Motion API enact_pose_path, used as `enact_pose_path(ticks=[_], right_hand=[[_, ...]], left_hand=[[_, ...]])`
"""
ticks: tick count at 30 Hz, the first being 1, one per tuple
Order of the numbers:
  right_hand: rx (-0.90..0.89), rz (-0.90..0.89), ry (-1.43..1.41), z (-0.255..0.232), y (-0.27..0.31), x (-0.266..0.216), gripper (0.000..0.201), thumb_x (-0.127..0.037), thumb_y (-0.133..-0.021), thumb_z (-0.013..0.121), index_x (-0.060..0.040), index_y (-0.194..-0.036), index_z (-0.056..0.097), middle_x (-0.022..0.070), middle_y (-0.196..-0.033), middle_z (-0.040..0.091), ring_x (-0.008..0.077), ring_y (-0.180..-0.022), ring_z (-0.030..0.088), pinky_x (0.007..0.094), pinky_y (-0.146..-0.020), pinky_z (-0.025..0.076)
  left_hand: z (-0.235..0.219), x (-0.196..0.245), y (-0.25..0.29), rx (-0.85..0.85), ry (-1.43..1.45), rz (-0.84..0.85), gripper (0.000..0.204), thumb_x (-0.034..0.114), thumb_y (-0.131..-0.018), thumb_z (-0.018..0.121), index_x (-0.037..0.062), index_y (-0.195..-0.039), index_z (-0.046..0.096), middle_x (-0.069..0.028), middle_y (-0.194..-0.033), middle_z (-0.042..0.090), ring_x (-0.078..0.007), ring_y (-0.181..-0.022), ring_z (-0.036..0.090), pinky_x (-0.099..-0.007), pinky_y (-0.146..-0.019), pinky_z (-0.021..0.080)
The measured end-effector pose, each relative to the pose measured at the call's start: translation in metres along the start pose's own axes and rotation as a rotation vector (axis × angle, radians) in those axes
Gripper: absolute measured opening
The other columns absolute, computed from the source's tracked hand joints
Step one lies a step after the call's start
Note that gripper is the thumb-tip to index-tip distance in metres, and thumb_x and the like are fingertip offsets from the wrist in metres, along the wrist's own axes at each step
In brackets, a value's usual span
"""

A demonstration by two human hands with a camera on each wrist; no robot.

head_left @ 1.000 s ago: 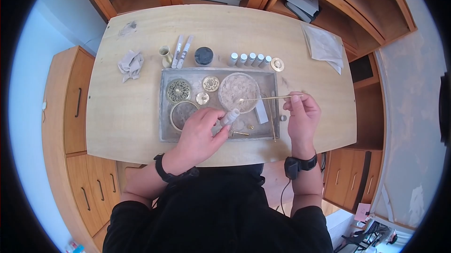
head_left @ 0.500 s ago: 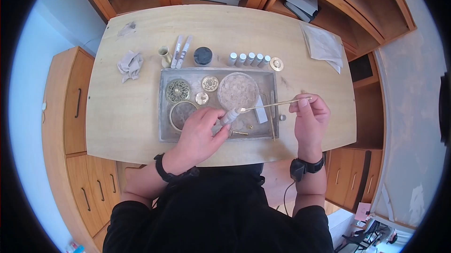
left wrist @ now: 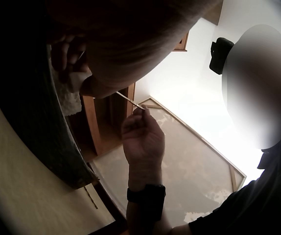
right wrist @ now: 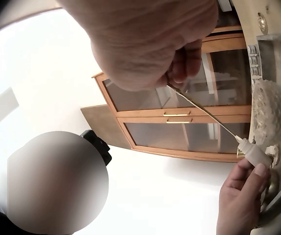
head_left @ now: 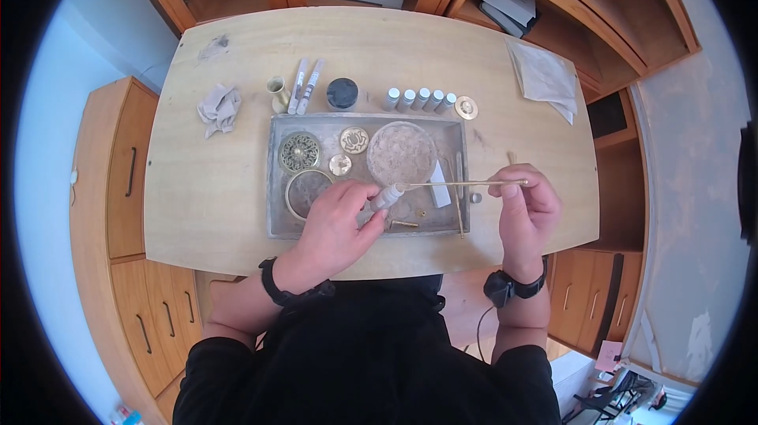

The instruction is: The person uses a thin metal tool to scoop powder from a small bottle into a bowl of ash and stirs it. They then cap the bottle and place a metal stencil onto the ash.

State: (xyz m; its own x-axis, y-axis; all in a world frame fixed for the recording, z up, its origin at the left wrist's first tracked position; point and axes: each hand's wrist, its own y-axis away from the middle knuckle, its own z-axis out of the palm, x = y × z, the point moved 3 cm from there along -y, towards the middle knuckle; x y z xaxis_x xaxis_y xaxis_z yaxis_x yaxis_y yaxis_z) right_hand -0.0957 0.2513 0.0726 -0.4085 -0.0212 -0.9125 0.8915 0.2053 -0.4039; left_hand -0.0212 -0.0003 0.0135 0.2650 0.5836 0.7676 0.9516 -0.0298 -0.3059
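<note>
In the head view my left hand (head_left: 335,224) grips a small pale vial (head_left: 387,197) over the tray, its neck tilted up and to the right. My right hand (head_left: 527,208) pinches a thin brass spoon (head_left: 466,183) by its end. The spoon reaches leftward, and its far tip is at the vial's mouth. Seen from the right wrist, the spoon (right wrist: 204,110) slants down to the neck of the vial (right wrist: 254,152), where its tip is hidden. Just behind the vial stands a textured bowl (right wrist: 273,112) holding greyish powder.
The grey tray (head_left: 276,224) also holds an openwork brass lid (head_left: 300,152), a brass ring (head_left: 290,202), small brass discs and a white block (head_left: 439,187). Behind it stand several capped vials (head_left: 422,99), a dark round jar (head_left: 342,93) and a brass vase (head_left: 277,93).
The spoon's tip has moved from over the powder bowl to the vial's mouth. My right hand has shifted right and slightly toward me; the left hand stays in place with the vial.
</note>
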Motion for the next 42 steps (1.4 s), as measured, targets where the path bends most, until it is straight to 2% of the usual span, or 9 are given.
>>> enact_pose_path(ticks=[3, 6, 10, 13, 30, 42], right_hand=[[0.124, 0.042, -0.077, -0.005, 0.002, 0.013, 0.010, -0.002, -0.102, 0.065, 0.0042, -0.109, 0.070, 0.0086, -0.100, 0.071, 0.0112, -0.086, 0.066, 0.0244, -0.079, 0.053], [0.198, 0.167, -0.016, -0.005, -0.002, 0.034, 0.011, -0.004, -0.102, 0.066, 0.0037, -0.110, 0.071, 0.0067, -0.097, 0.072, 0.0102, -0.084, 0.066, 0.0243, -0.079, 0.053], [0.198, 0.191, -0.012, -0.007, -0.003, 0.052, 0.013, -0.004, -0.102, 0.067, 0.0036, -0.111, 0.072, 0.0059, -0.095, 0.073, 0.0097, -0.083, 0.065, 0.0242, -0.078, 0.052], [0.181, 0.212, -0.008, -0.007, -0.002, 0.055, 0.013, -0.004, -0.102, 0.067, 0.0036, -0.111, 0.072, 0.0060, -0.095, 0.073, 0.0096, -0.082, 0.066, 0.0239, -0.078, 0.052], [0.118, 0.249, -0.111, -0.007, 0.006, 0.064, 0.012, -0.005, -0.103, 0.067, 0.0033, -0.110, 0.072, 0.0065, -0.093, 0.074, 0.0098, -0.080, 0.066, 0.0245, -0.077, 0.054], [0.214, 0.230, -0.317, -0.010, -0.001, 0.050, 0.012, -0.004, -0.102, 0.065, 0.0049, -0.107, 0.071, 0.0087, -0.090, 0.072, 0.0126, -0.075, 0.065, 0.0263, -0.074, 0.053]], left_hand=[[0.000, -0.001, 0.000, 0.005, 0.001, 0.000, 0.026, 0.008, -0.085, 0.076, 0.0011, -0.107, 0.064, -0.0149, -0.096, 0.068, -0.0375, -0.091, 0.067, -0.0476, -0.079, 0.054], [-0.001, 0.000, 0.001, 0.003, 0.003, -0.007, 0.026, 0.008, -0.085, 0.076, 0.0012, -0.107, 0.064, -0.0149, -0.096, 0.068, -0.0375, -0.092, 0.067, -0.0475, -0.079, 0.054], [-0.002, -0.001, 0.001, 0.003, -0.001, 0.003, 0.026, 0.008, -0.086, 0.076, 0.0015, -0.107, 0.064, -0.0149, -0.097, 0.068, -0.0373, -0.092, 0.067, -0.0475, -0.079, 0.054], [0.000, -0.001, 0.001, 0.056, 0.020, 0.021, 0.026, 0.008, -0.085, 0.079, 0.0021, -0.107, 0.066, -0.0137, -0.092, 0.065, -0.0310, -0.080, 0.063, -0.0416, -0.070, 0.052], [0.000, -0.002, 0.003, 0.050, 0.012, 0.035, 0.026, 0.007, -0.084, 0.078, 0.0020, -0.107, 0.065, -0.0138, -0.093, 0.065, -0.0309, -0.080, 0.063, -0.0410, -0.070, 0.052], [0.001, -0.002, 0.002, 0.049, 0.001, 0.019, 0.026, 0.008, -0.085, 0.078, 0.0018, -0.106, 0.065, -0.0133, -0.090, 0.065, -0.0307, -0.079, 0.063, -0.0413, -0.070, 0.052]])
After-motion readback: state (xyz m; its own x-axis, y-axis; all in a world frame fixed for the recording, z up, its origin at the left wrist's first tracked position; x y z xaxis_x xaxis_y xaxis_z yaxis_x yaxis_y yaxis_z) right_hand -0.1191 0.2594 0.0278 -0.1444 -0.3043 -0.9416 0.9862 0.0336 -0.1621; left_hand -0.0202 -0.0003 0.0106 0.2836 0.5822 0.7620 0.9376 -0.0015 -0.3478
